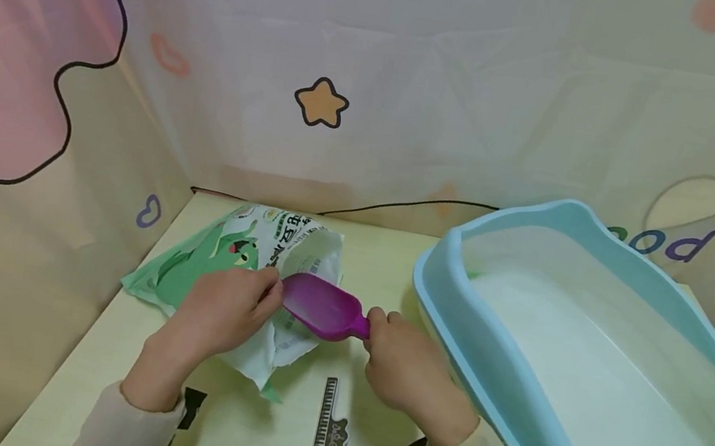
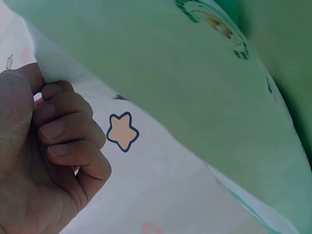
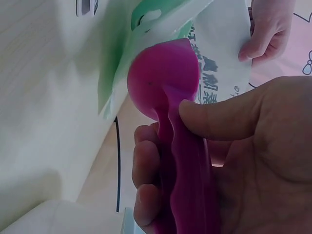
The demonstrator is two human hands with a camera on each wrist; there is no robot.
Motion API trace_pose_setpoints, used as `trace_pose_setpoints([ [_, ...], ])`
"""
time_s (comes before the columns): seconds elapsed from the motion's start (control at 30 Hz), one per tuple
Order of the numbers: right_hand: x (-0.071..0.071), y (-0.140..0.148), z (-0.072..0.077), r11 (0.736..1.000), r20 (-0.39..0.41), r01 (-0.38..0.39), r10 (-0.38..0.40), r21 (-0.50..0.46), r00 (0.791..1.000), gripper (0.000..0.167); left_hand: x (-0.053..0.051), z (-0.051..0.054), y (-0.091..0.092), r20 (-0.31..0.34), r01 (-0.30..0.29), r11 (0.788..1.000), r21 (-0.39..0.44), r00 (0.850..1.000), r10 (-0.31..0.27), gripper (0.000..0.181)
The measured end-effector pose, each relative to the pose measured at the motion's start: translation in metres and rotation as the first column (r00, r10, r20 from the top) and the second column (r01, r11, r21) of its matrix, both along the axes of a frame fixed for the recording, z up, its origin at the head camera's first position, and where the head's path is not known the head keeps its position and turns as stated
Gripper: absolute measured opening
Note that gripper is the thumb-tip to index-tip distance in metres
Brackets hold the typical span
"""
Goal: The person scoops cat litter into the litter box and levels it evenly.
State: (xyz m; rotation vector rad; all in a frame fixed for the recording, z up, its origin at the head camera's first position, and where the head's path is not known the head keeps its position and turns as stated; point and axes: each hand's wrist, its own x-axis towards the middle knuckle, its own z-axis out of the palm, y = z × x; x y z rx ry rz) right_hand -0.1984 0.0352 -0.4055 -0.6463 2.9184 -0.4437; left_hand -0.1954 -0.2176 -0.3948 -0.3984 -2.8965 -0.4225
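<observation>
A green and white printed bag (image 1: 191, 271) lies on the table with its torn mouth facing right. My left hand (image 1: 224, 311) pinches the edge of that mouth; in the left wrist view the bag's edge (image 2: 146, 83) runs from the fingertips of the left hand (image 2: 63, 131). My right hand (image 1: 408, 367) grips the handle of a purple scoop (image 1: 323, 307), whose bowl is at the bag's mouth. In the right wrist view the right hand (image 3: 253, 136) wraps round the scoop's handle (image 3: 192, 165). Whether anything lies in the bowl, I cannot tell.
A large light blue tray (image 1: 490, 314) with high sides and a ridged end stands at the right. A ruler-like strip (image 1: 321, 436) lies at the table's front middle, between dark patches near both sleeves. A printed curtain (image 1: 418, 108) hangs behind the table.
</observation>
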Motion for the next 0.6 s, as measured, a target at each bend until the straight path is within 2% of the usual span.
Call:
trace_pose_setpoints([
  [0.33,-0.001,-0.004,0.007,0.999,0.024,0.008,-0.009,0.037,1.0,0.009,0.001,0.002,-0.004,-0.025,-0.016,1.0,0.006,1.0,0.016,0.026],
  [0.6,-0.005,-0.014,0.016,0.996,-0.038,-0.017,0.02,0.09,0.999,0.011,0.001,0.002,-0.002,-0.046,-0.019,1.0,-0.013,0.999,0.019,0.029],
])
